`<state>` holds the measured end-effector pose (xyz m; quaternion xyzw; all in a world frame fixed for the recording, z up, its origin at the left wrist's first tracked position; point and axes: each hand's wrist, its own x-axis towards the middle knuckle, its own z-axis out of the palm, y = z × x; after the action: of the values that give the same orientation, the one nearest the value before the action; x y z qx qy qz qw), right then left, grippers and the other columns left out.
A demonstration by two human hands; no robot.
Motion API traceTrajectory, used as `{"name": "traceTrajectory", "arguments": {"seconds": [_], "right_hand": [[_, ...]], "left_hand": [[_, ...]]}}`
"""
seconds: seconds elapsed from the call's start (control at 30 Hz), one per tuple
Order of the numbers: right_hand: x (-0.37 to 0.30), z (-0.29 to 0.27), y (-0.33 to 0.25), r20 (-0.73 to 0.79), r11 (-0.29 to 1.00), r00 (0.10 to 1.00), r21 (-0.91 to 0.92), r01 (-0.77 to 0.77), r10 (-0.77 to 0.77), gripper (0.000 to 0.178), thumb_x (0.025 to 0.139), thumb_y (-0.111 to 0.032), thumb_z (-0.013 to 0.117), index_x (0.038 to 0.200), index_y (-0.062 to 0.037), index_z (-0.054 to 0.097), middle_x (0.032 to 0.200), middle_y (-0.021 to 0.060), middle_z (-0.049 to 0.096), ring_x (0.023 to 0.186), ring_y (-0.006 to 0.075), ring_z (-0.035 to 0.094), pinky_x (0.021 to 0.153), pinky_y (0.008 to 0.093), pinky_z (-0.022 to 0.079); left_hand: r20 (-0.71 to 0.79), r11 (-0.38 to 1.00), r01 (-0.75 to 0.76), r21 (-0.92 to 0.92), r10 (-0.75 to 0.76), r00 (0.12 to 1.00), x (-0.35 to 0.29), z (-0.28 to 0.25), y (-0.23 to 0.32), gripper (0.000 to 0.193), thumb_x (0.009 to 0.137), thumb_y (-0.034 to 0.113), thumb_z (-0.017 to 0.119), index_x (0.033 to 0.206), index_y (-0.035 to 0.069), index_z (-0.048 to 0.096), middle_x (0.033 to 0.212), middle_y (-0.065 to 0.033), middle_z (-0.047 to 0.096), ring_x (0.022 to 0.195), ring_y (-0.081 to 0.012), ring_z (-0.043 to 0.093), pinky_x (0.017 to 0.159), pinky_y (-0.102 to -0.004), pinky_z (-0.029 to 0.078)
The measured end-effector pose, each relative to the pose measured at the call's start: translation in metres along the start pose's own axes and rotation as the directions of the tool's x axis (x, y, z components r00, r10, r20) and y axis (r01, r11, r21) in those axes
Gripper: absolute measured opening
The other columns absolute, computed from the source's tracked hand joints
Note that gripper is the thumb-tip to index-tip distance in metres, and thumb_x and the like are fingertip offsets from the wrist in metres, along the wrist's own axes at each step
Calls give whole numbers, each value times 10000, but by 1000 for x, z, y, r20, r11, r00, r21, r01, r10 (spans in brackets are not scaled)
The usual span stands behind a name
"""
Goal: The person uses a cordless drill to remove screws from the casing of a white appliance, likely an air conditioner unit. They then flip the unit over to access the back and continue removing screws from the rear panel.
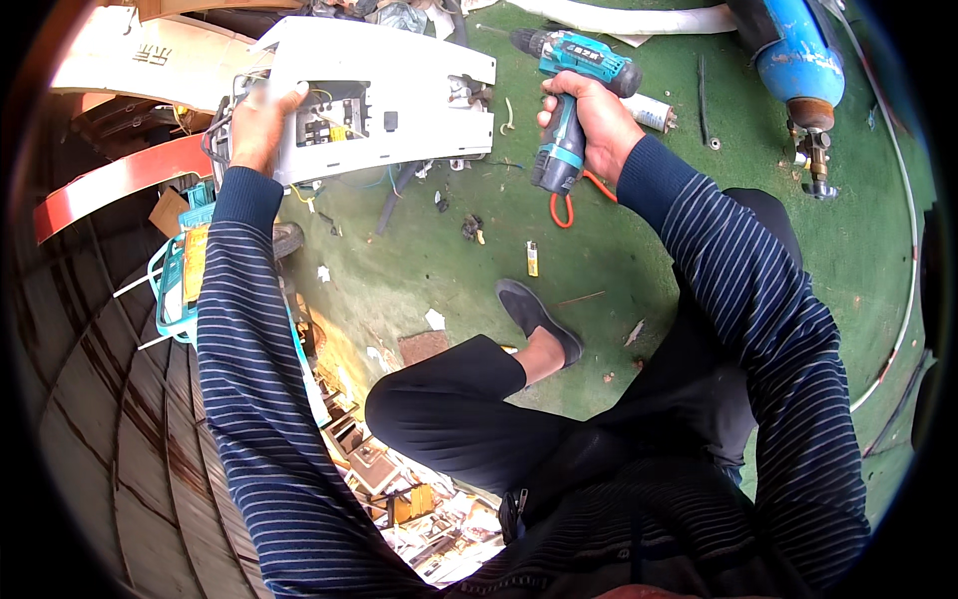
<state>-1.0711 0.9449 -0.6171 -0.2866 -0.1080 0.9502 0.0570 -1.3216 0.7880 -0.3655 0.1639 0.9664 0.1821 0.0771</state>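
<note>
My right hand [603, 122] is wrapped around the handle of a teal and black cordless drill [584, 58]. The drill's chuck points to the left, and an orange-red cord loop [563, 212] dangles below its battery. At the left, my left hand [261, 125] grips the left end of a white appliance housing [419, 55], thumb on top and the other fingers partly hidden. Inside the housing's opening, a block of electrical parts with wires [334, 125] shows. A white cylinder with metal terminals [651, 113] lies just right of my right hand.
A blue gas cylinder with a brass valve [803, 70] lies at the far right, beside a long thin hose [913, 250]. A yellow lighter [532, 260] and wire scraps [471, 228] lie on the green floor [619, 260]. Left are a curved red panel [130, 185] and a teal-framed item [178, 285].
</note>
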Motion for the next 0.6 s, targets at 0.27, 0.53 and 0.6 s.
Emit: {"name": "traceTrajectory", "arguments": {"seconds": [0.27,0.53,0.6], "right_hand": [[-3,-26,-16,-107,995,991,-55,78,-84,139,885,-142,622,987,-55,587,755,35,613,667,170,643,636,344,553],[3,-29,-30,-108,995,989,-18,96,-97,145,885,-140,635,987,-55,576,758,33,607,664,169,632,649,350,552],[1,-24,-27,-84,996,992,-27,88,-90,144,889,-138,630,990,-53,573,757,30,605,661,166,626,648,348,549]], "left_hand": [[-27,997,-78,-1,78,997,40,-61,-39,391,852,137,764,1186,-38,658,1067,-101,729,895,-176,671,830,-307,510],[-93,993,-90,76,97,991,12,-43,-16,338,872,143,749,1149,-34,671,1046,-85,724,916,-141,636,858,-286,475],[-82,987,-106,118,116,990,-1,-33,-17,332,868,146,747,1133,-40,679,1042,-102,728,890,-146,644,831,-290,486]]}}
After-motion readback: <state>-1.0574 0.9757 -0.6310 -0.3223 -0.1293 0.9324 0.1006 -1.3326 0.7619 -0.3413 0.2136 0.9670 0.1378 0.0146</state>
